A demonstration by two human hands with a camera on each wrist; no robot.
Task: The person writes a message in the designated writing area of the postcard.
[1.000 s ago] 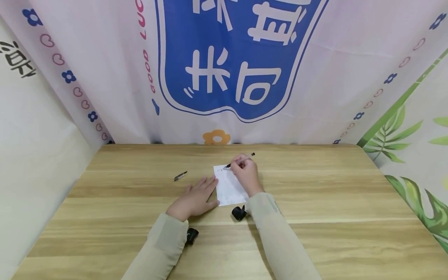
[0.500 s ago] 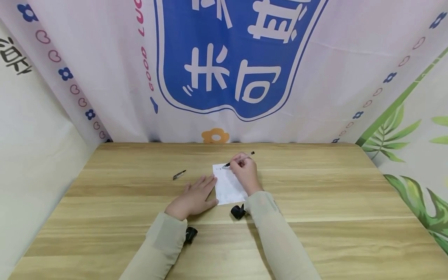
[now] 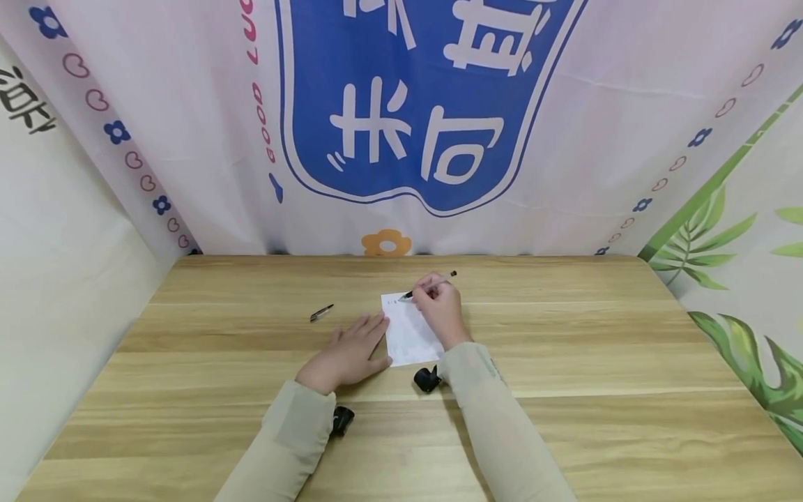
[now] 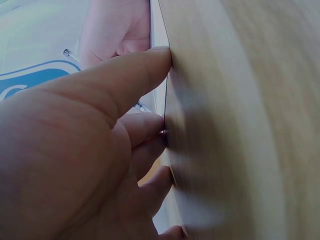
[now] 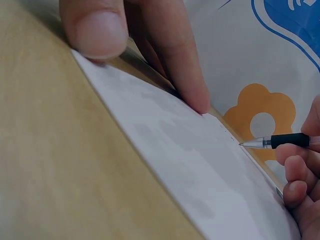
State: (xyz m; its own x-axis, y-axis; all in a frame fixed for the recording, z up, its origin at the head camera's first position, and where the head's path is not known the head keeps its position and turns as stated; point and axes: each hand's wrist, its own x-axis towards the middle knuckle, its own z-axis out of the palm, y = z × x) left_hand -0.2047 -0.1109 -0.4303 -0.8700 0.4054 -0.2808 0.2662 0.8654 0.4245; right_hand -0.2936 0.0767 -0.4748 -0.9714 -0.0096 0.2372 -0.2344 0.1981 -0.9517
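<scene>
A white sheet of paper lies on the wooden table, with a few small dark marks near its upper left corner. My right hand pinches a pen with a black grip and clear barrel, its tip right at the paper beside those marks. My left hand lies spread at the sheet's left edge; its thumb and a fingertip press the border in the right wrist view. In the left wrist view the left fingers reach down to the tabletop, and the pen shows only in part behind them.
A black pen cap lies on the table left of the paper. Black wrist cameras stick out from both sleeves. A printed curtain hangs along the table's back edge.
The head view has tilted very slightly. Both hands keep nearly the same place, with the pen tip staying near the marks at the top of the paper.
</scene>
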